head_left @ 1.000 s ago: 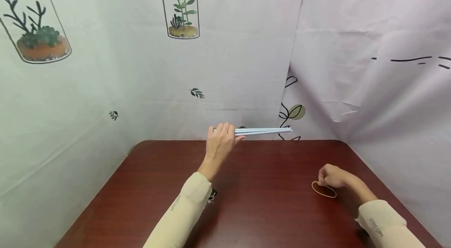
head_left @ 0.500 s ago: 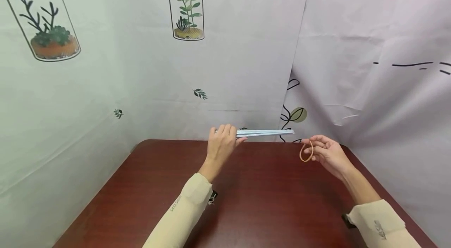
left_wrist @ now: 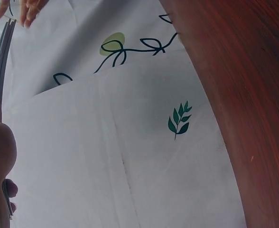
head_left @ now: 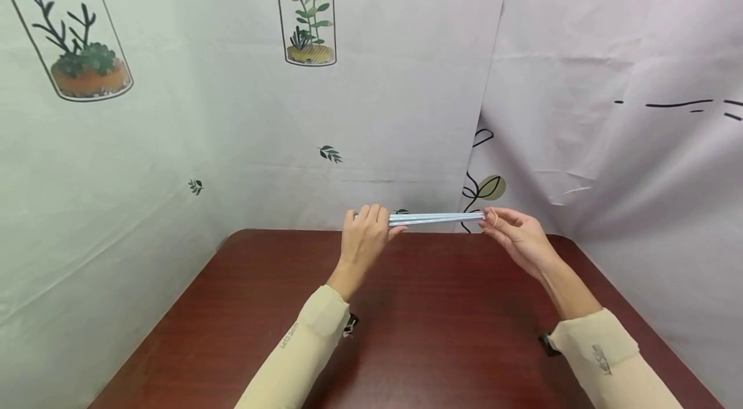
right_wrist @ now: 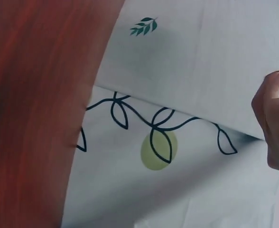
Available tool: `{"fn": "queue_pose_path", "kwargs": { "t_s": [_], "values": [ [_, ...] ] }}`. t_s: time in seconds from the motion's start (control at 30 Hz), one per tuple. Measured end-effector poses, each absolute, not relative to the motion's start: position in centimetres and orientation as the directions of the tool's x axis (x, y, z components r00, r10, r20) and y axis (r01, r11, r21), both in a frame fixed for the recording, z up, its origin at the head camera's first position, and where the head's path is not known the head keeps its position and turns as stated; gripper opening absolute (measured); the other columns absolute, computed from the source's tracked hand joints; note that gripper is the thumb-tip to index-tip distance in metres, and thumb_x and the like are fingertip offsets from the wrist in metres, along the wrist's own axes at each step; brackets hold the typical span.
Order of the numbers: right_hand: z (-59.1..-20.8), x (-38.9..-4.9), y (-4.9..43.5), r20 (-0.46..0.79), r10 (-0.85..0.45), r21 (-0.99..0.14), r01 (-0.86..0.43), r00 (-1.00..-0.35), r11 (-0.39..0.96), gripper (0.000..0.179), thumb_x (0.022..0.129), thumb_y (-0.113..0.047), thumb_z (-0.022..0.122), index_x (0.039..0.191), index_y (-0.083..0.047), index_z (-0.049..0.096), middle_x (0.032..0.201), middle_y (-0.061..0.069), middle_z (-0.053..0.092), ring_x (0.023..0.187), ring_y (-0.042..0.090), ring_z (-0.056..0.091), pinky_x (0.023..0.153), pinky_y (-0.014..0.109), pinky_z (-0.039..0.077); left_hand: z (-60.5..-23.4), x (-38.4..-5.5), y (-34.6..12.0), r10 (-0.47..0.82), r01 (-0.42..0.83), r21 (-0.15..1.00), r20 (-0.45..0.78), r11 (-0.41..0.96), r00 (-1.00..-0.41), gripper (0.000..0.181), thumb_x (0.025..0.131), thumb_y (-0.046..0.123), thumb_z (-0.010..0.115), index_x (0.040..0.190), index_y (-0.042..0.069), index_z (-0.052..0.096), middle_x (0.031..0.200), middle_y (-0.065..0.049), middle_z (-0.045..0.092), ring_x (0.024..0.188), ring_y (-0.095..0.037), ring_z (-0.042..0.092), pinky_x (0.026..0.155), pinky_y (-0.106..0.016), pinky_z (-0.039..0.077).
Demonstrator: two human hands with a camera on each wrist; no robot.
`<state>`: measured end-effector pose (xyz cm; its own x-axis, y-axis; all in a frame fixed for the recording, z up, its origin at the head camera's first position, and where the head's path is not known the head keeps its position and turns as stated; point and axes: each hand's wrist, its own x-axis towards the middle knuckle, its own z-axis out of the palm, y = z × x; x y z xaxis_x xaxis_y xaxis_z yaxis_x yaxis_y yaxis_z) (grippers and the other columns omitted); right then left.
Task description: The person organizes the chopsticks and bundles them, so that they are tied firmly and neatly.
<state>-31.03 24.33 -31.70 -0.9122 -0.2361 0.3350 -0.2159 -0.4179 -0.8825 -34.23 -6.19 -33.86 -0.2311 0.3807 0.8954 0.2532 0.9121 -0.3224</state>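
Note:
A bundle of pale blue chopsticks (head_left: 435,219) is held nearly level above the far part of the table, gripped at its left end by my left hand (head_left: 364,238). The left wrist view shows the chopsticks (left_wrist: 3,59) pointing away along the left edge. At their free ends, my right hand (head_left: 522,238) pinches a thin tan rubber band (head_left: 496,217), which overlaps the tips in the head view. Part of the band is hidden by the fingers. In the right wrist view, my right hand (right_wrist: 278,121) shows only at the right edge.
Below both hands lies a dark red-brown wooden table (head_left: 429,319) with rounded far corners. White printed cloth (head_left: 400,112) hangs close behind it and along both sides. A small black device (head_left: 548,344) sits under the right sleeve.
My right hand has lifted the rubber band from the table at the right and carried it up and leftward to the chopstick tips. My left hand stays nearly still with the chopsticks.

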Motion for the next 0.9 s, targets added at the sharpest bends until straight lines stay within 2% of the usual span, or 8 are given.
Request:
{"fn": "queue_pose_path", "kwargs": {
  "t_s": [0.07,0.2,0.3,0.43,0.6,0.73,0.8,0.9],
  "values": [
    [-31.3,-31.3,24.0,0.341,-0.239,-0.906,-0.249,-0.909,-0.343,0.026,0.089,0.0,0.055,0.115,-0.001,0.058,0.106,0.008,0.066,0.099,0.019,0.063,0.086,0.028,0.047,-33.9,-34.2,-6.1,0.388,0.249,-0.334,0.897,0.909,-0.212,0.051,0.077,0.061,0.054,0.072,0.011,0.051,0.062,-0.001,0.043,0.057,-0.017,0.046,0.055,-0.034,0.035],
    [-30.6,-31.7,23.2,0.382,-0.245,-0.92,-0.391,-0.891,-0.013,0.044,0.086,-0.007,0.063,0.128,-0.009,0.053,0.103,0.002,0.067,0.096,0.012,0.064,0.078,0.025,0.05,-34.0,-34.3,-5.9,0.406,0.241,-0.361,0.898,0.901,-0.172,0.052,0.077,0.063,0.052,0.071,0.011,0.05,0.061,0.0,0.042,0.056,-0.016,0.045,0.056,-0.033,0.036],
    [-30.2,-31.8,22.4,0.43,-0.241,-0.845,-0.481,-0.87,0.232,0.056,0.081,-0.013,0.071,0.132,-0.011,0.051,0.099,0.004,0.065,0.091,0.012,0.062,0.073,0.024,0.048,-34.1,-34.3,-5.6,0.411,0.247,-0.365,0.897,0.898,-0.166,0.053,0.081,0.063,0.045,0.072,0.011,0.05,0.062,0.0,0.042,0.056,-0.016,0.045,0.057,-0.033,0.036],
    [-29.8,-31.4,21.3,0.513,-0.235,-0.711,-0.562,-0.825,0.421,0.062,0.073,-0.021,0.078,0.13,-0.017,0.054,0.104,0.007,0.056,0.098,0.018,0.052,0.079,0.027,0.042,-34.3,-34.3,-5.3,0.405,0.261,-0.353,0.897,0.898,-0.178,0.054,0.083,0.064,0.04,0.071,0.011,0.049,0.063,0.0,0.043,0.057,-0.016,0.046,0.058,-0.033,0.036],
    [-30.2,-30.8,20.5,0.73,-0.281,-0.423,-0.734,-0.624,0.531,0.059,0.063,-0.022,0.084,0.118,-0.014,0.064,0.116,0.002,0.056,0.105,0.021,0.044,0.081,0.037,0.034,-34.6,-34.5,-5.4,0.385,0.27,-0.327,0.9,0.906,-0.206,0.053,0.08,0.063,0.047,0.074,0.011,0.053,0.065,0.0,0.046,0.06,-0.017,0.048,0.058,-0.033,0.037],
    [-30.9,-30.6,20.0,0.856,-0.272,-0.253,-0.816,-0.439,0.52,0.054,0.056,-0.016,0.087,0.107,-0.009,0.07,0.092,-0.002,0.065,0.086,0.017,0.046,0.074,0.029,0.032,-34.8,-34.7,-5.7,0.361,0.249,-0.304,0.904,0.92,-0.228,0.051,0.078,0.063,0.049,0.075,0.012,0.055,0.065,0.0,0.046,0.06,-0.017,0.049,0.057,-0.032,0.037],
    [-31.1,-30.3,19.8,0.876,-0.212,-0.264,-0.798,-0.433,0.542,0.052,0.055,-0.018,0.088,0.103,-0.007,0.071,0.075,-0.006,0.06,0.074,0.015,0.044,0.067,0.023,0.032,-34.7,-34.6,-5.7,0.353,0.233,-0.3,0.905,0.925,-0.239,0.051,0.079,0.063,0.049,0.074,0.012,0.055,0.065,0.0,0.047,0.06,-0.017,0.049,0.057,-0.032,0.036],
    [-31.4,-29.7,19.4,0.85,-0.079,-0.386,-0.718,-0.52,0.58,0.053,0.057,-0.025,0.087,0.104,-0.006,0.07,0.061,-0.007,0.049,0.057,0.011,0.04,0.054,0.018,0.031,-34.5,-34.4,-5.5,0.343,0.217,-0.293,0.905,0.931,-0.251,0.052,0.08,0.063,0.046,0.074,0.012,0.054,0.065,0.0,0.047,0.06,-0.017,0.049,0.056,-0.031,0.036]
  ]
}}
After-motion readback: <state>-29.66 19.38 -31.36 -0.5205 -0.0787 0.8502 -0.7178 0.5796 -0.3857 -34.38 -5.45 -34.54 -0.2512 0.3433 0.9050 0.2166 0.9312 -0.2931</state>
